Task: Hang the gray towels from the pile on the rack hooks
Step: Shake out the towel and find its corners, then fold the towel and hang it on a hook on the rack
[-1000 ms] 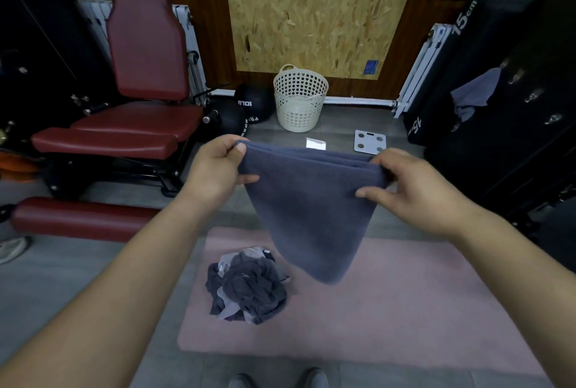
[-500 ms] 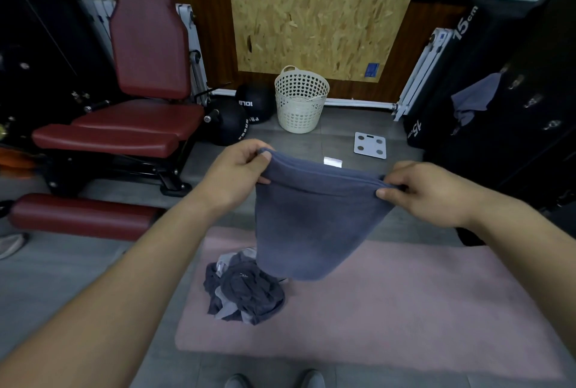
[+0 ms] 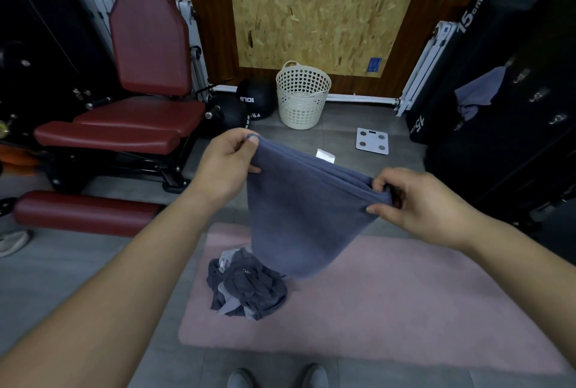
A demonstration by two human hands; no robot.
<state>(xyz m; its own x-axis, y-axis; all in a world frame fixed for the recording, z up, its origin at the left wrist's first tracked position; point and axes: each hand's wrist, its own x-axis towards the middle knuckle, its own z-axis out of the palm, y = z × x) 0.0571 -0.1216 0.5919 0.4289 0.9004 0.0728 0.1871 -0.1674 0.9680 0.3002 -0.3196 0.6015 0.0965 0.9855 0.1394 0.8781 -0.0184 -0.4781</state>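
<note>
A gray towel [image 3: 305, 219] hangs folded in front of me, stretched between both hands. My left hand [image 3: 226, 165] pinches its upper left corner. My right hand [image 3: 417, 200] pinches the upper right corner, a little lower. A white label [image 3: 325, 156] sticks up from the towel's far edge. Below it, the pile of gray towels [image 3: 246, 289] lies crumpled on a pink mat [image 3: 389, 309]. On the dark rack [image 3: 514, 113] at the right, metal hooks [image 3: 539, 95] show, and one gray towel [image 3: 477, 96] hangs there.
A red padded gym bench [image 3: 131, 113] fills the left. Black medicine balls [image 3: 246, 104] and a cream laundry basket [image 3: 303, 96] stand by the back wall. A white scale [image 3: 372, 141] lies on the floor. My shoes [image 3: 274, 376] show at the bottom edge.
Both hands shifted slightly right with the towel, and the right hand dropped lower so the top edge now slopes down to the right. The pile has not moved.
</note>
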